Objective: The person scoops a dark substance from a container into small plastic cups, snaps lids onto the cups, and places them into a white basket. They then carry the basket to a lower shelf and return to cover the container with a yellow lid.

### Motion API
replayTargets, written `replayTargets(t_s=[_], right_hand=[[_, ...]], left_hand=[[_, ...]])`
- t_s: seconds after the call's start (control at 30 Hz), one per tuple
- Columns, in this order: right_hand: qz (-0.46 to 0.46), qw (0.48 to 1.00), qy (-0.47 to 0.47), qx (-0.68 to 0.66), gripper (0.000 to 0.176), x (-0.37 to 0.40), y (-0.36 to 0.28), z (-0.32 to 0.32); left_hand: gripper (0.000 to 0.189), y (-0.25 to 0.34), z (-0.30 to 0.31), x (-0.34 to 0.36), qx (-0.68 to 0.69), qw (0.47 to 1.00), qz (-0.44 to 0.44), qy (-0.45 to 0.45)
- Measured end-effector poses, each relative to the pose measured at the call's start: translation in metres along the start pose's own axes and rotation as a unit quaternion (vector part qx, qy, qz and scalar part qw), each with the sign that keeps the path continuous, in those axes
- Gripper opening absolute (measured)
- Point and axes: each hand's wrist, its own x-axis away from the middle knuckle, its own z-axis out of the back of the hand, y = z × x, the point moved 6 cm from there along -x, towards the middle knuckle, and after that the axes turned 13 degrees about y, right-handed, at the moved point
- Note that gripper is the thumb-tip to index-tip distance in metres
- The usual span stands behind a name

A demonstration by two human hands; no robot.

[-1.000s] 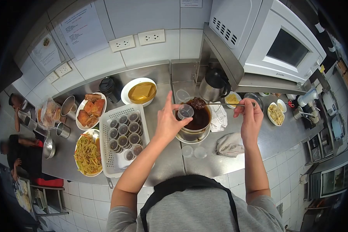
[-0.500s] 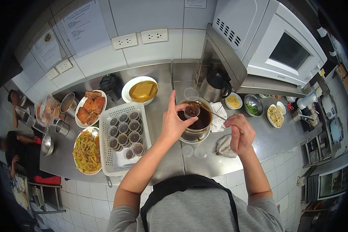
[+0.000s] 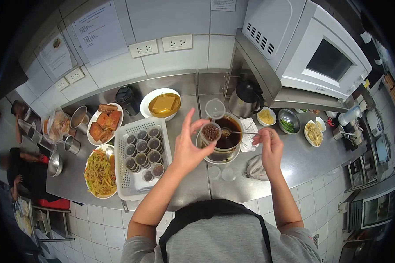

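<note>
My left hand (image 3: 190,144) pinches a small clear plastic sauce cup (image 3: 210,132) with dark, bitty sauce in it, held at the left rim of a container of dark sauce (image 3: 229,139). In my right hand (image 3: 268,147) is the handle of a metal spoon (image 3: 243,133), its bowl over or in the dark sauce. That container stands on a white plate (image 3: 236,158). A clear round lid (image 3: 215,108) lies just behind it, and two clear round pieces (image 3: 228,174) rest in front. Left of my forearm, a white perforated basket (image 3: 123,180) holds several filled, lidded cups (image 3: 154,143).
A steel jug (image 3: 245,101) and a bowl of yellow food (image 3: 266,116) stand behind. A crumpled cloth (image 3: 256,168) lies near my right forearm. Plates of fried meat (image 3: 105,123) and shredded vegetables (image 3: 100,172) are at left, a microwave (image 3: 324,57) above right. Another person (image 3: 19,173) is far left.
My left hand has moved left with the sauce cup, away from over the dark sauce. The spoon has left the cup and now dips lower toward the container, lying more level.
</note>
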Motion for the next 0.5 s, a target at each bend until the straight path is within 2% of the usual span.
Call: replayTargets(t_s=[0.03,0.07,0.13,0.17,0.23,0.27,0.33,0.37,0.4,0.43,0.47,0.5], right_hand=[[-0.046,0.998,-0.016,-0.028,0.026,0.002,0.015,-0.003],[-0.046,0.998,-0.017,-0.029,0.026,0.003,0.021,-0.002],[-0.131,0.989,-0.05,-0.041,0.025,0.01,0.031,-0.008],[-0.134,0.989,-0.052,-0.041,0.025,0.012,0.029,-0.007],[-0.031,0.977,-0.053,0.203,0.026,0.011,-0.001,0.0],[-0.029,0.978,-0.055,0.201,0.026,0.011,-0.011,0.003],[0.056,0.978,0.031,0.198,0.026,0.014,-0.034,0.019],[0.068,0.989,0.007,0.135,0.025,0.023,-0.031,0.015],[-0.036,0.992,-0.093,0.081,0.029,0.036,-0.023,0.003],[-0.141,0.971,-0.189,0.026,0.032,0.054,-0.018,-0.01],[-0.274,0.924,-0.257,-0.074,0.039,0.074,-0.007,-0.024],[-0.397,0.845,-0.315,-0.173,0.046,0.094,0.002,-0.039]], left_hand=[[0.101,0.01,0.004,0.005,0.024,1.0,-0.02,-0.007],[0.101,0.016,0.009,0.009,0.023,1.0,-0.019,-0.007],[0.103,0.029,0.016,0.018,0.081,0.996,-0.039,-0.026],[0.105,0.028,0.018,0.019,0.099,0.994,-0.004,-0.04],[0.105,0.027,0.025,0.025,0.133,0.989,0.025,-0.058],[0.106,0.026,0.027,0.028,0.168,0.981,0.05,-0.078],[0.106,0.034,0.034,0.033,0.184,0.977,0.065,-0.09],[0.106,0.037,0.034,0.037,0.192,0.972,0.071,-0.118],[0.106,0.04,0.033,0.042,0.199,0.966,0.077,-0.148],[0.105,0.04,0.03,0.044,0.196,0.963,0.087,-0.162],[0.105,0.04,0.03,0.046,0.196,0.963,0.09,-0.163],[0.103,0.039,0.027,0.05,0.171,0.961,0.094,-0.196]])
